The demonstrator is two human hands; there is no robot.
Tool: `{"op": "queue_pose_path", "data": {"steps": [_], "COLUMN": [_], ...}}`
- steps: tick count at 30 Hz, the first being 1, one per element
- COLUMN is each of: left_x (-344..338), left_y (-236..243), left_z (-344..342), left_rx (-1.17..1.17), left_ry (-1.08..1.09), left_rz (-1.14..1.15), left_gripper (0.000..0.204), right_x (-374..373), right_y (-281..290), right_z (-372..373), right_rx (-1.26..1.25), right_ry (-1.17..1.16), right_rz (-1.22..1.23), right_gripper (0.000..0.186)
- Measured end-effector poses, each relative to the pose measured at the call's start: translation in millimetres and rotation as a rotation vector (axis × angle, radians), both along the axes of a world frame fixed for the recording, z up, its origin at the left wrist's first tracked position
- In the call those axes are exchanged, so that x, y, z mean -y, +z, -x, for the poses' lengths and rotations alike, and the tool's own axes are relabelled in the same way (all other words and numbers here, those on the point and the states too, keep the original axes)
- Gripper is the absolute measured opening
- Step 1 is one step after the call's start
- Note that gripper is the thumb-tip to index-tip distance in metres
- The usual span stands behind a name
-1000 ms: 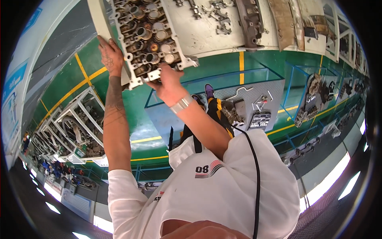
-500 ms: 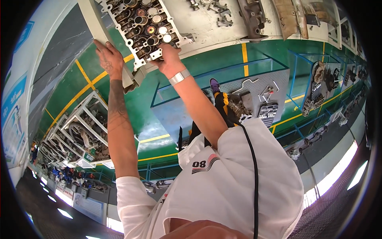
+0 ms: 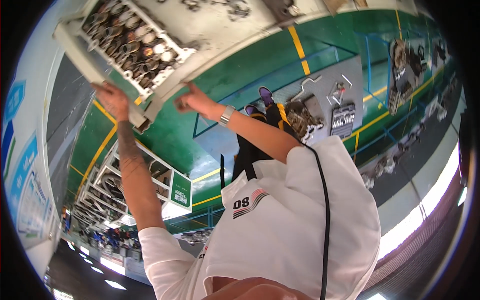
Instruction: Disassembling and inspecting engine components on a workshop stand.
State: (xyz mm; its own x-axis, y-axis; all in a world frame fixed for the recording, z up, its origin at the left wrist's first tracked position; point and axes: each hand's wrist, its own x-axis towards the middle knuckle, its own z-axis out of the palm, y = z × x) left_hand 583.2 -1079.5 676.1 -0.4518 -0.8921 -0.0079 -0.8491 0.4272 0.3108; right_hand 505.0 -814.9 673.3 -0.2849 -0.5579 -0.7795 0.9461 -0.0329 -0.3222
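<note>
A cylinder head (image 3: pixel 127 42), with exposed valve train and round bores, lies on a cream bench (image 3: pixel 210 37) at the upper left, beside a cream beam (image 3: pixel 75 55) along its left. My left hand (image 3: pixel 110 100) grips that beam near its lower end, fingers bent over it. My right hand (image 3: pixel 195 102) is off the cylinder head, just below the bench's front edge, with fingers apart and nothing visible in them; whether a fingertip touches the edge I cannot tell. The picture is somewhat blurred.
Loose metal parts (image 3: pixel 235 10) lie on the bench. Below are my feet (image 3: pixel 265 97) and a blue-framed trolley (image 3: pixel 350 70) with tools and an engine part (image 3: pixel 305 120). A white-framed engine stand (image 3: pixel 165 195) is at the lower left, more trolleys (image 3: pixel 405 70) at the right.
My right hand has let go of the cylinder head's near end and moved down from it. The cylinder head and bench appear further up and left. My left hand stays on the beam.
</note>
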Motion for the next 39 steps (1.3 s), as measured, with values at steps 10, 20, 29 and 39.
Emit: {"op": "queue_pose_path", "data": {"steps": [10,20,29,39], "left_x": [19.5,12.5,8.3,8.4], "left_y": [1.7,-4.5,1.5,-1.1], "left_z": [-21.2,12.5,2.6,14.7], "left_rx": [-0.047,-0.13,-0.072,-0.074], "left_ry": [-0.067,-0.101,0.013,-0.005], "left_rz": [0.175,0.24,0.188,0.182], "left_gripper": [0.06,0.059,0.06,0.059], "right_x": [-85.3,207.3,237.8,254.9], "right_y": [13.0,-62.3,-86.8,-85.7], "right_z": [114.2,236.7,223.1,285.7], "right_rx": [-1.283,-2.081,-2.207,-1.396], "right_ry": [0.088,0.548,0.843,0.606], "right_rz": [-0.328,-0.767,-0.848,-0.324], "right_gripper": [0.013,0.021,0.012,0.02]}}
